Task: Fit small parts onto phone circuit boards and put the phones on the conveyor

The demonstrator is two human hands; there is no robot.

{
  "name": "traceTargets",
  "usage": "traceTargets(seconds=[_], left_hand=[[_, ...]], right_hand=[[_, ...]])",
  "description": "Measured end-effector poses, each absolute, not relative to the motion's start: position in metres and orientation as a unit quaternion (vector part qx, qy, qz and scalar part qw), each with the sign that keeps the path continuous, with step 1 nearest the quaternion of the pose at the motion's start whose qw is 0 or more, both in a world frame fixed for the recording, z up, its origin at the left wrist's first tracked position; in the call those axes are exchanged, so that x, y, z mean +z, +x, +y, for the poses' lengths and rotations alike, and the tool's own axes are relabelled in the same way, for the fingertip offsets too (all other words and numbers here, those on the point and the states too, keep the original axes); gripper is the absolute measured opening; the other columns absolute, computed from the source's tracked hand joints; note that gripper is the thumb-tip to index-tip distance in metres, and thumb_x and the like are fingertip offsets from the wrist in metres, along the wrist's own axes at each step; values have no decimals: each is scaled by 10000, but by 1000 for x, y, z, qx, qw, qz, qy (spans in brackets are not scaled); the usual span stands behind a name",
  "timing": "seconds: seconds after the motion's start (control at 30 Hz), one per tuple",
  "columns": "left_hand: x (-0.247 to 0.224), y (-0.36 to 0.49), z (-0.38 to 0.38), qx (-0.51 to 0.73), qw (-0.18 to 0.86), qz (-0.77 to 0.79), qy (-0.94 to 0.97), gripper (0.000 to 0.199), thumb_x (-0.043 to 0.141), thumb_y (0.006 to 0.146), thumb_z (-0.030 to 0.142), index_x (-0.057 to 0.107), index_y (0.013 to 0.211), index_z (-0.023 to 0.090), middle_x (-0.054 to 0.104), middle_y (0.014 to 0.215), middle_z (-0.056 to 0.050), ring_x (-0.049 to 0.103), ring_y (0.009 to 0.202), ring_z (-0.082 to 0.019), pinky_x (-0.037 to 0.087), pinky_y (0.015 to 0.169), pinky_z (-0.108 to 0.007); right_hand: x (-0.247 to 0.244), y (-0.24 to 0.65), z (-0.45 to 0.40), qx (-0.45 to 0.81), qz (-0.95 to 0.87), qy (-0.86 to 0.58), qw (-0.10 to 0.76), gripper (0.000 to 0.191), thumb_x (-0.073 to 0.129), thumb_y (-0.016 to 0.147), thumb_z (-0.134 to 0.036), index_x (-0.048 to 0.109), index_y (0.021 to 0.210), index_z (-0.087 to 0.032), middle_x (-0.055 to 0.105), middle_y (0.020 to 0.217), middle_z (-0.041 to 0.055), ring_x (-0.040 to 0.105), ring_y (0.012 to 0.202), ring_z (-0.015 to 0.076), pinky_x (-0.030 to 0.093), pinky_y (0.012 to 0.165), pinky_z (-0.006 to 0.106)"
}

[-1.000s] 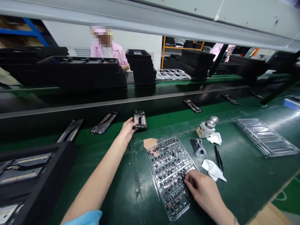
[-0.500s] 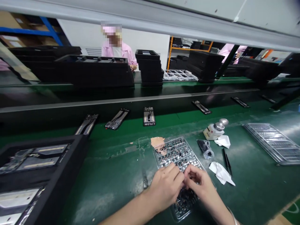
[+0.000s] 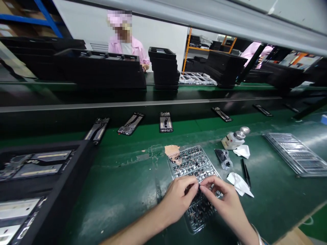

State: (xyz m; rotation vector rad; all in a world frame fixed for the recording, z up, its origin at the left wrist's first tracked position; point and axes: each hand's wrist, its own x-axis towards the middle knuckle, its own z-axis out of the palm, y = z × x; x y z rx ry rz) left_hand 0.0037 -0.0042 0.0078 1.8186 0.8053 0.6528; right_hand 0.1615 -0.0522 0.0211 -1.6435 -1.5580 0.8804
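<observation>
My left hand is closed in a pinch over a clear plastic tray. Facing it, thumb and fingertips together, is my right hand. The fingertips of both hands almost meet; whatever lies between them is too small to name. Rows of small dark electronic parts fill the tray's pockets. Under the tray's far left corner shows a tan patch on the green bench. To the right of my right hand lie a crumpled white wipe and black tweezers.
A dispenser bottle, a small clear bag and stacked clear trays stand to the right. A black foam tray with phone frames fills the left. Several open phones line the back strip. Behind, a co-worker in pink sits beyond black tray stacks.
My left hand has turned so its thumb and fingertips show, pinched toward the right hand. Both hands stay over the tray. The view has shifted slightly.
</observation>
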Motion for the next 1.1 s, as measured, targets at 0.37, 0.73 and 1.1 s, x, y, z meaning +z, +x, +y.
traceTargets(seconds=[0.37, 0.73, 1.1], left_hand=[[3, -2, 14, 305, 543, 369, 690, 218, 380, 860, 215, 425, 650, 180, 393, 612, 45, 375, 602, -103, 268, 566, -211], [3, -1, 20, 325, 559, 376, 664, 134, 494, 774, 164, 580, 672, 155, 516, 598, 24, 492, 582, -109, 359, 548, -197], [-11, -103, 155, 509, 303, 607, 530, 179, 435, 867, 178, 612, 840, 165, 463, 1269, -88, 380, 1216, -232, 311, 994, -389]], right_hand=[[16, 205, -30, 294, -596, -699, 262, 237, 421, 854, -392, 525, 803, -185, 562, 628, -2, 537, 569, 141, 402, 509, 223], [-1, 214, -21, 121, -625, -769, 55, 104, 490, 782, -255, 586, 754, -228, 617, 554, 13, 569, 514, 207, 238, 481, 257], [26, 110, 95, 204, -714, -638, 204, 372, 518, 832, -254, 473, 1201, -255, 665, 1031, 18, 627, 811, 170, 432, 687, 265]])
